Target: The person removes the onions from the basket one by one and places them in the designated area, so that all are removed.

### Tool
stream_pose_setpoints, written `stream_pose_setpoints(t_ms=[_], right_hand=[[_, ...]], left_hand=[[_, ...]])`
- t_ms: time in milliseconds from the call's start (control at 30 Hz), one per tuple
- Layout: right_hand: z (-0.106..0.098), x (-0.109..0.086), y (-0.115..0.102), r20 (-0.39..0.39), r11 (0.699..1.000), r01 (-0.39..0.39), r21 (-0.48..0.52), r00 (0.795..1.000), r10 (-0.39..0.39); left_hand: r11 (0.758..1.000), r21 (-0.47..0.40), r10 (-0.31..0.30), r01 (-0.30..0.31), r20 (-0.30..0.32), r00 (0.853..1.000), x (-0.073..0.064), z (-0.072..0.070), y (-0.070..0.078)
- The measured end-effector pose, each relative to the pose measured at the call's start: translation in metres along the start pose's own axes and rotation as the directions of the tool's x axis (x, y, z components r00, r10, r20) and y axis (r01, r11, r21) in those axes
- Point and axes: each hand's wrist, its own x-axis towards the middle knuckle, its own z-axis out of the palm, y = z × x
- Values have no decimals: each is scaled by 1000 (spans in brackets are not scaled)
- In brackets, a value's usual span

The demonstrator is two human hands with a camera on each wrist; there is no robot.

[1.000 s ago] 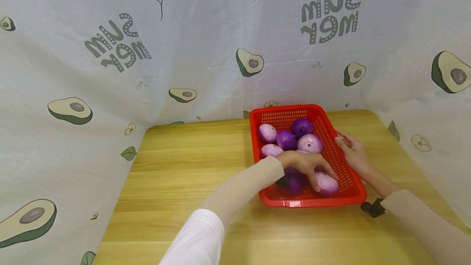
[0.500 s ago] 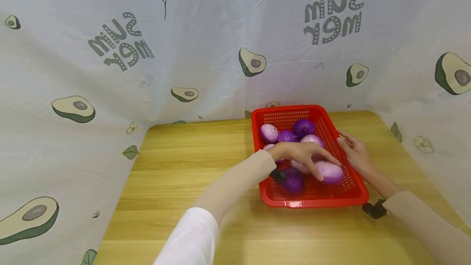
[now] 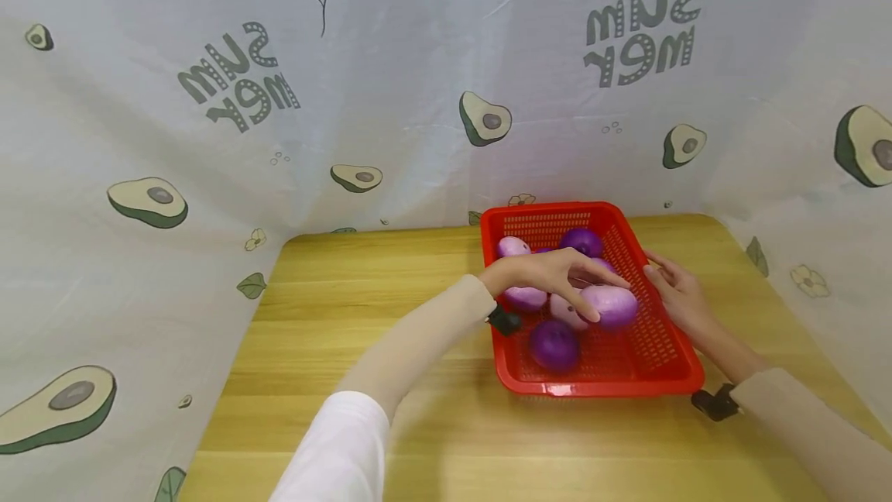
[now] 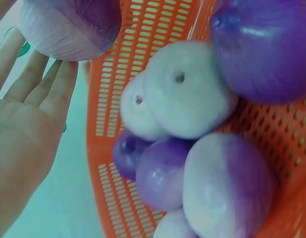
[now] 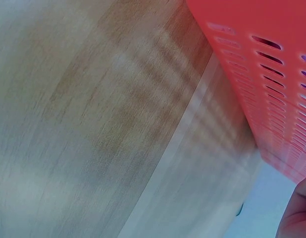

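Observation:
My left hand [image 3: 554,273] reaches over the red plastic basket [image 3: 592,389] and holds a pale purple onion [image 3: 612,307] between thumb and fingers, raised above the others. The left wrist view shows this onion [image 4: 69,29] at the top left, against the fingertips. Below the hand lie several more onions, some pale, some deep purple, such as a dark onion [image 3: 555,345] near the basket's front. On the basket's right side, my right hand [image 3: 679,300] grips the rim. Only a bit of that hand [image 5: 296,215] enters the right wrist view; its other fingers are hidden there.
The basket stands on a wooden table [image 3: 362,331], towards its right side. Behind and beside the table hangs a pale cloth [image 3: 397,60] printed with avocados. A small black wrist device [image 3: 715,403] sits under my right forearm.
My left hand has lifted the onion from the basket's front right and moved it up and slightly back, uncovering the dark onion below. The right hand keeps its place on the rim.

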Motion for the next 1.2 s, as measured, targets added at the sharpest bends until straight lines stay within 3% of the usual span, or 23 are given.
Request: stream_pose_setpoints(t_ms=[67, 200, 433, 567, 900, 1200], right_hand=[[0, 0, 1, -2, 1000, 4, 7, 1000, -4], [1, -1, 3, -7, 1000, 16, 5, 1000, -16], [2, -2, 3, -29, 999, 19, -37, 999, -20], [2, -1, 3, -23, 1000, -1, -26, 1000, 0], [1, -2, 1, 12, 1000, 3, 14, 1000, -3], [2, 0, 4, 18, 1000, -17, 8, 1000, 17]], left_hand=[[999, -43, 15, -15, -12, 1000, -8, -4, 4], [998, -47, 30, -32, -53, 998, -24, -14, 6], [999, -28, 18, -23, -162, 987, -48, -36, -5], [1000, -25, -2, -3, -227, 974, -65, -47, -11], [994, -109, -53, 18, -323, 945, -104, -67, -19], [992, -115, -86, 42, -404, 911, -140, -82, -34]])
